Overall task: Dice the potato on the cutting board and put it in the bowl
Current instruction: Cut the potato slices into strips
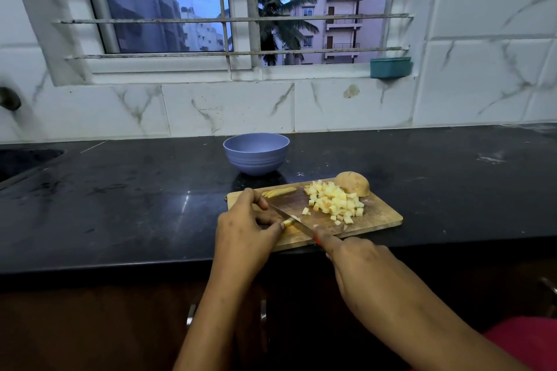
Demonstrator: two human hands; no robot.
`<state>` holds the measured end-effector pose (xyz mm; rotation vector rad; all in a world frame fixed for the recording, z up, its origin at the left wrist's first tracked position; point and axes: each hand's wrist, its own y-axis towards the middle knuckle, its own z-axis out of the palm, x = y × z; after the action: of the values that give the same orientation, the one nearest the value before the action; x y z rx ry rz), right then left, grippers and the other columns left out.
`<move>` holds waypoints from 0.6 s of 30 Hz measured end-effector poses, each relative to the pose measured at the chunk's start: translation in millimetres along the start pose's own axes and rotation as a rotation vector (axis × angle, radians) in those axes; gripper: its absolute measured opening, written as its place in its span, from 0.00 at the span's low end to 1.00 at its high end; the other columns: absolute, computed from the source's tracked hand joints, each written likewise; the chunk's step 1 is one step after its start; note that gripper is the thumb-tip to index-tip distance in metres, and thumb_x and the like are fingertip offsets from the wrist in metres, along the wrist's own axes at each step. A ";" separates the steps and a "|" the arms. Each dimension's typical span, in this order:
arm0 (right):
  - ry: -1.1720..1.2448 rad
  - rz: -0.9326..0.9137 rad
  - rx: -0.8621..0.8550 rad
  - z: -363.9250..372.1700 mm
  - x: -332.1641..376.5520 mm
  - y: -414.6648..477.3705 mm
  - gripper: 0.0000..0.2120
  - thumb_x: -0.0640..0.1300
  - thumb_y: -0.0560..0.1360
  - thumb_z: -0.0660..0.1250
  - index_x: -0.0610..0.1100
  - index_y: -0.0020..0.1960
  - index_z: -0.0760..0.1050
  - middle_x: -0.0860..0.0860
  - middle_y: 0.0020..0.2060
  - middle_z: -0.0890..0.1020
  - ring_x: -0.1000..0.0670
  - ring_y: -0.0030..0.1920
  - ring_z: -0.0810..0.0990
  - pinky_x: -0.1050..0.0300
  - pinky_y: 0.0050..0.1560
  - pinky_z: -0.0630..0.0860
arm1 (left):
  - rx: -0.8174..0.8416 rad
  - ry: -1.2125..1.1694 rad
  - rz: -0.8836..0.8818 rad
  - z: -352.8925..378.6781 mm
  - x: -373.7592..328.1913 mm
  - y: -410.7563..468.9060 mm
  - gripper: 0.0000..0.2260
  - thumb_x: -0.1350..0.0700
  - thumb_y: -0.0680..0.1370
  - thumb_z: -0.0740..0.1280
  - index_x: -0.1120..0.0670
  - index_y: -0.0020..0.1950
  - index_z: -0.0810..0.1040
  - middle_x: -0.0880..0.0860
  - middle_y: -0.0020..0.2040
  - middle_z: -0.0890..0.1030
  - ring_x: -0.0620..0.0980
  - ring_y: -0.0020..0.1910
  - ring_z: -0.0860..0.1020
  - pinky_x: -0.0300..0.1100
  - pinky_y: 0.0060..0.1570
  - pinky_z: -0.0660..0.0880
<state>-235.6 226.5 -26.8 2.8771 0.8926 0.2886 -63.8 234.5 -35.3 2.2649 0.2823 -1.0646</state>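
Pinching a potato strip (288,222) on the board (376,215) with the left hand (247,229), cutting it with a knife (278,211) gripped in the right hand (352,262), beside dice (334,200) and an uncut half (354,184), bowl (256,153) behind.

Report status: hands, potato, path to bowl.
Left hand pinches a potato strip on the cutting board; right hand grips the knife, blade on it. Diced pile, uncut half beside it. Bowl behind board, path open.

Teal tub (390,67) by the barred window (235,20); black counter (120,190); sink (24,163) far left
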 end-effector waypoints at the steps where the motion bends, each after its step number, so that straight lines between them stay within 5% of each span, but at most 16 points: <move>1: 0.004 -0.002 -0.003 -1.4 -0.6 1.4 0.33 0.41 0.80 0.61 0.55 0.77 0.48 0.53 0.43 0.67 0.49 0.51 0.77 0.61 0.33 0.66 | -0.004 0.003 0.002 -0.5 0.2 -0.4 0.15 0.60 0.68 0.75 0.48 0.41 0.70 0.40 0.29 0.78 0.32 0.36 0.77 0.25 0.33 0.70; 6: 0.025 -0.017 0.008 -7.6 1.7 -0.7 0.35 0.41 0.79 0.62 0.57 0.77 0.48 0.51 0.48 0.72 0.48 0.54 0.77 0.57 0.46 0.73 | 0.008 0.001 -0.004 0.3 2.8 0.2 0.14 0.60 0.68 0.75 0.47 0.41 0.71 0.43 0.32 0.80 0.35 0.36 0.78 0.26 0.32 0.70; 10: 0.003 -0.020 0.043 -4.4 6.6 -5.2 0.33 0.42 0.80 0.61 0.55 0.77 0.46 0.52 0.43 0.67 0.49 0.48 0.75 0.61 0.33 0.65 | -0.037 -0.008 0.000 0.1 1.6 -1.6 0.15 0.63 0.67 0.73 0.48 0.40 0.70 0.44 0.27 0.79 0.32 0.35 0.76 0.24 0.33 0.68; 13: 0.011 -0.025 0.031 -5.2 5.1 -1.5 0.32 0.42 0.80 0.60 0.56 0.77 0.48 0.52 0.44 0.68 0.49 0.47 0.75 0.61 0.33 0.65 | -0.047 -0.002 -0.021 0.8 0.9 -2.1 0.15 0.63 0.67 0.73 0.48 0.40 0.69 0.45 0.27 0.79 0.33 0.36 0.76 0.25 0.33 0.68; 18: 0.056 0.047 -0.060 -11.5 -12.5 3.8 0.31 0.39 0.80 0.56 0.59 0.77 0.50 0.53 0.46 0.74 0.51 0.46 0.76 0.56 0.46 0.76 | 0.031 0.118 -0.050 6.2 -2.6 9.5 0.14 0.56 0.68 0.72 0.47 0.43 0.67 0.49 0.37 0.81 0.49 0.46 0.76 0.44 0.44 0.74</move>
<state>-246.1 216.8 -16.7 2.8511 0.8108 0.3959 -65.2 223.4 -32.2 2.3636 0.3757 -0.9677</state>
